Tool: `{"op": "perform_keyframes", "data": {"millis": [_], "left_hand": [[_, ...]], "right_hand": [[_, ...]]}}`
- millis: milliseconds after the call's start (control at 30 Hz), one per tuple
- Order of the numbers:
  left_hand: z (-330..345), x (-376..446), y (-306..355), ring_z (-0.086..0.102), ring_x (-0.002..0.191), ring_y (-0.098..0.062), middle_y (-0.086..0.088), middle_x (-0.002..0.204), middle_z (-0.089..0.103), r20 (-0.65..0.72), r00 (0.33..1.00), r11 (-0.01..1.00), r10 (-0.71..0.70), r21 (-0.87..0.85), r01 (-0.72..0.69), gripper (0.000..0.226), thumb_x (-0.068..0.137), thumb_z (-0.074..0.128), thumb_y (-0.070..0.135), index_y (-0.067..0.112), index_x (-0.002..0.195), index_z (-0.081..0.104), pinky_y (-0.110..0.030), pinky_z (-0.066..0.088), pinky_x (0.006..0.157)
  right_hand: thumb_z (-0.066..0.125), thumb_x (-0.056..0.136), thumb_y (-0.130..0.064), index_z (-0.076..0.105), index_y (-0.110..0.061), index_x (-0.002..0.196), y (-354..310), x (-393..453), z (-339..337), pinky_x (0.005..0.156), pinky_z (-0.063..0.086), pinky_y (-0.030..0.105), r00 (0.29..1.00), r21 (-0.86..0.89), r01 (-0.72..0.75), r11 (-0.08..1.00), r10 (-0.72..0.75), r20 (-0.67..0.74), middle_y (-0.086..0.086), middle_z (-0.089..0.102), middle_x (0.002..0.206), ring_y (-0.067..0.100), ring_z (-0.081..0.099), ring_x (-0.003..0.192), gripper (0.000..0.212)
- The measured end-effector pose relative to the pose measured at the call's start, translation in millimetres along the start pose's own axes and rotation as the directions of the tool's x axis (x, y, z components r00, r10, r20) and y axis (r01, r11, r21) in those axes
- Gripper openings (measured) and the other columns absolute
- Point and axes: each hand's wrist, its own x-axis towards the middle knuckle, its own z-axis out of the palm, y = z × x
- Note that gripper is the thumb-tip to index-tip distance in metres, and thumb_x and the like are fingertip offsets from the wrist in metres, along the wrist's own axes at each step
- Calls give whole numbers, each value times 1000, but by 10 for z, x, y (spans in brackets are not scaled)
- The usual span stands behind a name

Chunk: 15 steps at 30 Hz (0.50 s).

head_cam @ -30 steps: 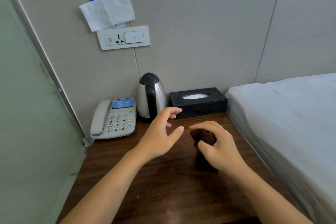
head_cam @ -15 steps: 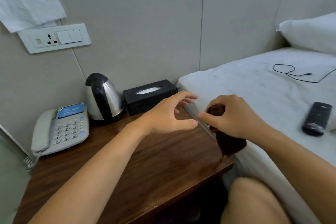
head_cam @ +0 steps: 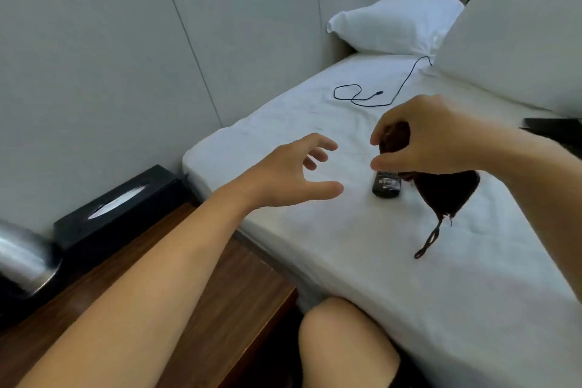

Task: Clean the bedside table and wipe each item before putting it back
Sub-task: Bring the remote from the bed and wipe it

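The right hand point(head_cam: 437, 135) and dark cloth point(head_cam: 447, 192) hide most of the remote point(head_cam: 385, 186). The kettle point(head_cam: 22, 258) is cut off at the left edge. A dark thing point(head_cam: 557, 131) at the right edge is cut off too.

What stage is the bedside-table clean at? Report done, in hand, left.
Done: nothing provable; the dark wooden bedside table shows bare wood.
In hand: right hand grips the dark brown cloth; open left hand reaches toward the black remote control on the white bed sheet.
Left: wipe and return the remote.
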Motion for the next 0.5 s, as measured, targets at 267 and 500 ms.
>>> {"op": "perform_keyframes", "data": {"millis": [267,500], "left_hand": [[515,488,480,62,92,-6,12,100,62,22,983,974,-185,136,180,82,63,74,84,33,121,46,-34,56,80],[803,601,617,68,70,-19,3,76,69,-79,959,932,-273,225,284,57,71,76,70,16,88,65,-29,45,51]], "right_hand": [[84,70,-53,73,-42,91,429,-124,-307,75,63,36,998,143,-40,989,45,-37,-27,71,81,2,69,73,26],[86,72,-43,76,-33,90,387,-134,-250,80,63,41,998,289,20,957,-2,-62,-15,76,83,4,72,72,23]]}}
